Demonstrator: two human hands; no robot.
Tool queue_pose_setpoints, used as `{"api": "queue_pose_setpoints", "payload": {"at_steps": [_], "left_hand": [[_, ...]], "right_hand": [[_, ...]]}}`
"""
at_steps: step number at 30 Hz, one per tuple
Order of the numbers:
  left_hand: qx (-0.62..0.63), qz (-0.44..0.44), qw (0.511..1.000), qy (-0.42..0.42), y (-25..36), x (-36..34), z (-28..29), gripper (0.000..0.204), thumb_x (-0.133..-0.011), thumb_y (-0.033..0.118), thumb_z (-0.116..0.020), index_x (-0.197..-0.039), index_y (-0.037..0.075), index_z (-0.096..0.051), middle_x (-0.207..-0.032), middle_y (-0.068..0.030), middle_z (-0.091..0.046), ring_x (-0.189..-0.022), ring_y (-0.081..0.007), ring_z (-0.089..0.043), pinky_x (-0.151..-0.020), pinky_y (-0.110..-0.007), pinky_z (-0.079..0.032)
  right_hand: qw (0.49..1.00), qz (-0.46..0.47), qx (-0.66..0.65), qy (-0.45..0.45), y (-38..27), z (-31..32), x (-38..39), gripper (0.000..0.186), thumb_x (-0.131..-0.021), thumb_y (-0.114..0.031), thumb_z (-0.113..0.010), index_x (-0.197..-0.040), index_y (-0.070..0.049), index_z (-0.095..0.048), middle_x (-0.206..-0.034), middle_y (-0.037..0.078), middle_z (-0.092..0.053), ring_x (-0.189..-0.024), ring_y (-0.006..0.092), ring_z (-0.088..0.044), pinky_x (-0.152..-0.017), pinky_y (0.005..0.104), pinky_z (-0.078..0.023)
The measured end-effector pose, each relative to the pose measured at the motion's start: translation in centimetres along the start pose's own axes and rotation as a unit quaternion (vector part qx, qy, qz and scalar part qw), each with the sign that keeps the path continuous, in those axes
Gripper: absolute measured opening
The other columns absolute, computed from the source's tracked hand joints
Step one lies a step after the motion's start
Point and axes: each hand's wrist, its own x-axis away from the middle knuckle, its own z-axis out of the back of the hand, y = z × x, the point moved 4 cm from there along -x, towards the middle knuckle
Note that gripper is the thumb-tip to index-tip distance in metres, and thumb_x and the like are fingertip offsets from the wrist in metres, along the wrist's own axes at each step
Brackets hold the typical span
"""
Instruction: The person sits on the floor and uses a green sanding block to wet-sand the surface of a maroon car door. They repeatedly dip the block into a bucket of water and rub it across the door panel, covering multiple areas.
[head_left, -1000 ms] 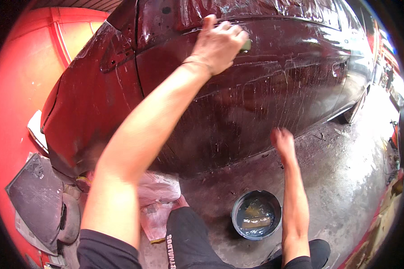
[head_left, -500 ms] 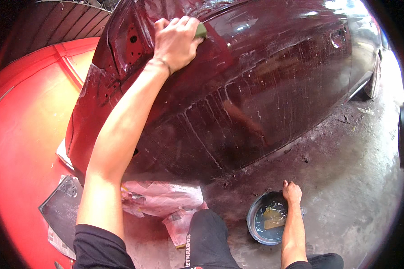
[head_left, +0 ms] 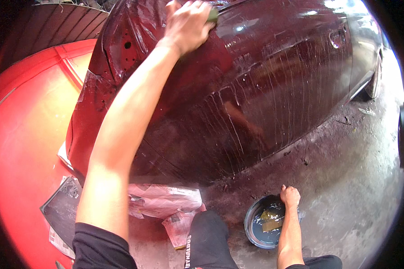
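My left hand point(head_left: 187, 27) is closed round a green block point(head_left: 211, 17), pressed to the wet, dark red car body point(head_left: 274, 80), where pale drips run down. On the floor below is a dark round basin point(head_left: 251, 224) of water, with a yellowish flat piece point(head_left: 271, 225) in it. My right hand point(head_left: 290, 196) is at the far rim of the basin with fingers curled; what is under them is hidden.
Orange-red wall or panel point(head_left: 27, 143) at the left. Crumpled paper point(head_left: 166, 197) and a flat dark panel point(head_left: 60, 210) lie beside my legs. A wheel point(head_left: 373, 89) stands at the car's right end, on the stained concrete floor point(head_left: 341, 188).
My left hand with the block went leftward along the car, then slightly up and right. My right hand dropped from beside the lower car body to the basin. The view also shifted.
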Motion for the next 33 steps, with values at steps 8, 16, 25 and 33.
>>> {"api": "queue_pose_setpoints", "payload": {"at_steps": [8, 16, 25, 33], "left_hand": [[0.055, -0.06, 0.996, -0.021, 3.3, 6.6, 1.3, 0.037, -0.087, 0.021, -0.08, -0.12, 0.012, -0.066, -0.114, -0.0055, -0.071, -0.111, -0.0254, -0.066, -0.099, -0.045, -0.036], [0.014, -0.053, 0.998, 0.025, 4.2, -5.2, -1.8, 0.03, -0.095, 0.032, -0.07, -0.118, 0.014, -0.065, -0.121, -0.0114, -0.072, -0.117, -0.0311, -0.066, -0.102, -0.052, -0.036], [0.074, -0.126, 0.985, -0.089, 5.5, 7.6, 1.9, 0.042, -0.082, 0.016, -0.082, -0.12, 0.012, -0.064, -0.114, -0.0052, -0.069, -0.113, -0.0248, -0.064, -0.104, -0.046, -0.034], [0.062, -0.085, 0.994, -0.013, 8.5, -6.9, -2.7, 0.031, -0.089, 0.021, -0.075, -0.118, 0.014, -0.066, -0.11, -0.0116, -0.073, -0.113, -0.0322, -0.068, -0.1, -0.052, -0.04]], "right_hand": [[0.999, -0.015, -0.033, 0.013, 2.8, -0.1, -0.4, 0.051, -0.101, -0.047, -0.062, -0.1, 0.001, -0.079, -0.103, 0.027, -0.077, -0.1, 0.0439, -0.075, -0.09, 0.0521, -0.06], [0.999, -0.012, -0.031, -0.023, 0.0, -0.1, -0.1, 0.052, -0.1, -0.049, -0.062, -0.103, 0.0, -0.079, -0.103, 0.027, -0.077, -0.099, 0.0422, -0.076, -0.09, 0.051, -0.061], [0.998, -0.036, -0.043, -0.031, 2.0, 0.8, -0.2, 0.053, -0.101, -0.05, -0.062, -0.105, 0.0, -0.08, -0.106, 0.027, -0.077, -0.104, 0.0417, -0.076, -0.092, 0.0513, -0.06], [0.996, -0.028, -0.052, -0.066, -0.8, 0.5, 0.4, 0.055, -0.102, -0.049, -0.06, -0.108, 0.002, -0.079, -0.111, 0.031, -0.075, -0.109, 0.045, -0.073, -0.098, 0.0528, -0.057]]}}
